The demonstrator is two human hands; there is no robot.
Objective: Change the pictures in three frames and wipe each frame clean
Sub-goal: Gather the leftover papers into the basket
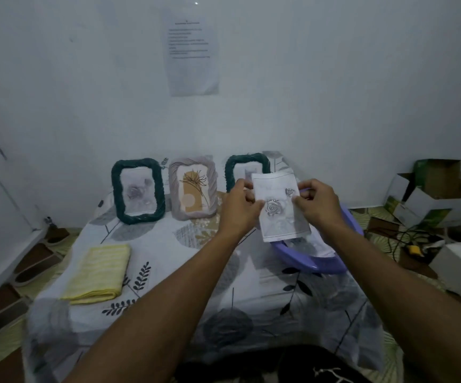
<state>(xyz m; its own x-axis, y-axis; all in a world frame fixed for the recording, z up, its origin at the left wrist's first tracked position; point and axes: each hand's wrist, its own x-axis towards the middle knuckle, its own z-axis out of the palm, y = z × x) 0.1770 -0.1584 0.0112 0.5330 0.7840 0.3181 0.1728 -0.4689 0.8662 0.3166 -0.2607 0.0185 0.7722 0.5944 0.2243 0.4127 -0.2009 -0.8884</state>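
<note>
Left hand (240,201): pinches the left edge of the rose print (280,205) between thumb and curled fingers.
Right hand (316,201): pinches the right edge of the same print, thumb on its face.
Rose print: a grey sheet with two roses, held upright in the air above the purple basin (320,265) and in front of the right green frame (247,158), partly covering it.
Left green frame (116,189): stands against the wall and holds a pale rose picture.
Lilac frame (193,161): stands between the green frames and holds an ochre plant picture.
Yellow cloth (99,272): lies folded on the leaf-pattern tablecloth (196,272), near its left edge.
Wall notice (193,51): a printed sheet fixed above the frames; its lines of text are too blurred to read.
Cardboard boxes (431,200): lie open on the floor at right, with green printing; no brand is legible.
</note>
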